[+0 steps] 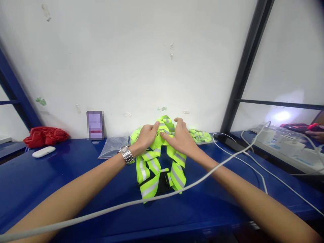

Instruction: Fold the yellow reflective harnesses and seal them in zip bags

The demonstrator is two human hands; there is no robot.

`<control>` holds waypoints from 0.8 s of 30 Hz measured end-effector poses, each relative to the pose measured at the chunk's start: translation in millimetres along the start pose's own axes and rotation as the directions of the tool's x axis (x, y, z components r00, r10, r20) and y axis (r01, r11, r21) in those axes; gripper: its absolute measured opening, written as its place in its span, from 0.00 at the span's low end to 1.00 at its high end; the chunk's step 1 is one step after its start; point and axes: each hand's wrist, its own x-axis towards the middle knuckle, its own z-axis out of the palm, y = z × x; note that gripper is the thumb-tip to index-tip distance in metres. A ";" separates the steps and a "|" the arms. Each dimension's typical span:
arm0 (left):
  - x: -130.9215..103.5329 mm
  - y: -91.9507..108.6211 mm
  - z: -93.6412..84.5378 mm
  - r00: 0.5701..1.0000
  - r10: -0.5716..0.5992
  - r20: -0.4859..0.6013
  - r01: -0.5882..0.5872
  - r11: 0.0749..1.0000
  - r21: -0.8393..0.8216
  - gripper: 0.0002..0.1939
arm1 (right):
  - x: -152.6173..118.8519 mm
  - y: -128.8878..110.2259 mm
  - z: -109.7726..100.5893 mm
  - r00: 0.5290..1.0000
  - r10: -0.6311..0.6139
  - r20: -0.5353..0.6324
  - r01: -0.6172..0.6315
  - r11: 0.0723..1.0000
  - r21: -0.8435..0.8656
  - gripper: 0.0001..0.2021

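Note:
Bright yellow-green straps with silver reflective stripes point(150, 187) lie in a loose heap on the blue table point(101, 202). My left hand point(146, 136), with a metal watch on its wrist, is closed on the upper left part of the straps, thumb pointing up. On the right side of the heap, my right hand point(181, 136) touches the straps with its thumb, its fingers apart and raised. A black piece point(163, 184) shows between the lower straps. Behind my right hand lies another yellow-green bundle point(201, 136) in clear plastic.
A clear plastic bag point(112, 147), a propped phone point(95, 125), a white case point(44, 152) and red cloth point(47, 136) are on the left. A white cable point(111, 210) crosses in front. White chargers point(291, 148) and another person's hand point(318, 135) are at right.

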 end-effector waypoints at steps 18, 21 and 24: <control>-4.7 12.0 -51.3 0.786 0.146 0.601 -0.346 0.909 0.231 0.19 | 31.5 65.3 -8.2 0.984 0.158 0.080 -0.176 0.925 0.336 0.19; -0.7 4.7 -63.9 0.779 0.135 0.612 -0.285 0.946 0.154 0.17 | 31.4 73.5 -6.9 0.947 0.196 0.254 -0.284 0.883 0.375 0.09; 2.4 -2.6 -72.6 0.867 0.168 0.469 -0.221 0.973 0.059 0.16 | 28.5 72.6 -2.9 0.909 0.214 0.356 -0.357 0.842 0.405 0.06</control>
